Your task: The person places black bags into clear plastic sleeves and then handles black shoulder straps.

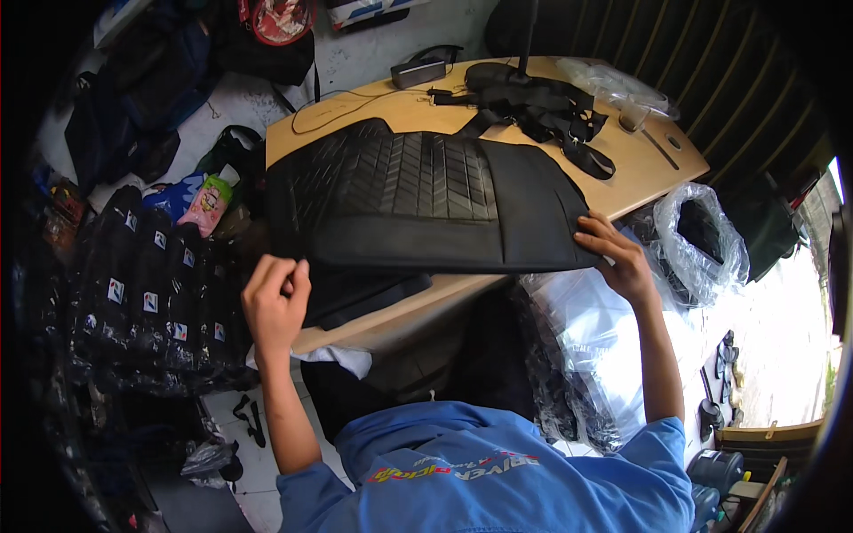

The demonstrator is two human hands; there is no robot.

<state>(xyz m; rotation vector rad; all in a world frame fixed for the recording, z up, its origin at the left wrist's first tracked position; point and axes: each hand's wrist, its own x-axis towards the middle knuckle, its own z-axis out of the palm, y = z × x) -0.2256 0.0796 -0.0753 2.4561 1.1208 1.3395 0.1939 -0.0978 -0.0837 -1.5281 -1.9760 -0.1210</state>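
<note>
A black quilted seat cover (426,200) lies folded on a wooden table (640,164). My left hand (275,298) grips its near left corner at the table's front edge, fingers curled around the fabric. My right hand (613,253) holds the cover's near right corner, thumb on top. Part of the cover hangs over the table edge between my hands. A tangle of black straps (551,111) lies on the table beyond the cover.
A stack of packed black covers in plastic (151,293) stands at my left. A clear plastic bag with a dark item (702,235) sits at the right. A small dark box (418,71), cables and crumpled plastic (613,84) lie at the table's far side.
</note>
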